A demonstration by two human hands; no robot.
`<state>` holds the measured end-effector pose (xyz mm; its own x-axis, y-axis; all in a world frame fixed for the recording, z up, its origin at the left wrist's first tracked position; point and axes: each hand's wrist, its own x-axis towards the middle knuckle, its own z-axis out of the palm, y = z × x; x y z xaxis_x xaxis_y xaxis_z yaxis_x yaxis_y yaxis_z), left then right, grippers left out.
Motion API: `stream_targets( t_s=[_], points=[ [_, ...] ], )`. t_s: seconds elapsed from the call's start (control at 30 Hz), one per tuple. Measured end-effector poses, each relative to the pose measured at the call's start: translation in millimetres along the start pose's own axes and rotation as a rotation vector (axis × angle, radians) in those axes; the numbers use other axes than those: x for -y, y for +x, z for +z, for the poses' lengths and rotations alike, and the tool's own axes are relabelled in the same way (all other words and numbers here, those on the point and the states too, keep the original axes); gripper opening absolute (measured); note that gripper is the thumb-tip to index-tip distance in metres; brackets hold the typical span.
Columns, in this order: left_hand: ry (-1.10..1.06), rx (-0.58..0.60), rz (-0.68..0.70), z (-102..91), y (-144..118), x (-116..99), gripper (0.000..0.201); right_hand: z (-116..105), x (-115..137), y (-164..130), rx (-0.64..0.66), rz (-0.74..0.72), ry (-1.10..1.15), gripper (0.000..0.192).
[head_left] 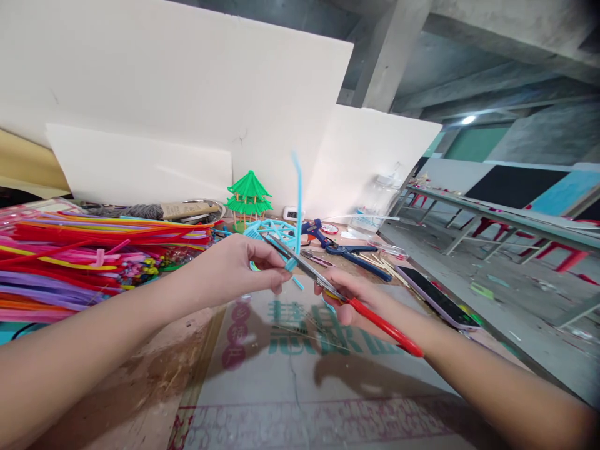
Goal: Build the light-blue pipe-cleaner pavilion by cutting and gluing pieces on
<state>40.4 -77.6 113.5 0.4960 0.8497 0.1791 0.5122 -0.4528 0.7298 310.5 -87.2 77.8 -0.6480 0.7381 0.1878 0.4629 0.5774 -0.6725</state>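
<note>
My left hand (244, 265) pinches the lower, folded end of a light blue pipe cleaner (299, 212) between thumb and fingers. The free length stands upright, slightly bent and blurred at its tip. In my right hand (354, 300) is a pair of red-handled scissors (382, 325), blades pointing up and left. The blades cross right by the pinched end; whether they touch it I cannot tell. Behind my hands sits a light blue openwork piece made of pipe cleaners (276, 231), partly hidden. A clear ruler (309, 328) lies below, on a printed plastic sheet (262, 387).
Bundles of coloured pipe cleaners (56, 250) fill the left side. At the back stand a green pagoda model (249, 199), a small digital clock (292, 213) and a clear pump bottle (377, 200). A glue gun (319, 232), blue-handled pliers (360, 257) and a phone (435, 297) lie rightward.
</note>
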Motion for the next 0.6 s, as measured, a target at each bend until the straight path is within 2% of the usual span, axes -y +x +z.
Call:
stream_targets(
  t_s=[0.17,0.3,0.47,0.53,0.6],
  points=[
    [0.003,0.011,-0.019,-0.4,0.6,-0.8,0.025,0.1,-7.8,1.3,0.015,0.047,0.040,0.047],
    [-0.072,0.025,-0.004,1.5,2.5,1.2,0.021,-19.2,-5.3,1.6,0.017,0.032,0.008,0.052],
    [-0.091,0.059,0.021,6.4,6.4,12.8,0.021,-53.2,-24.6,1.8,0.267,0.148,-0.182,0.047],
    [-0.047,0.085,0.009,13.4,7.8,19.8,0.021,-58.0,-35.5,2.6,0.300,0.206,-0.286,0.050],
    [-0.033,0.085,-0.060,24.8,9.3,27.4,0.021,-55.9,-44.0,3.4,0.298,0.227,-0.356,0.055]
  ],
)
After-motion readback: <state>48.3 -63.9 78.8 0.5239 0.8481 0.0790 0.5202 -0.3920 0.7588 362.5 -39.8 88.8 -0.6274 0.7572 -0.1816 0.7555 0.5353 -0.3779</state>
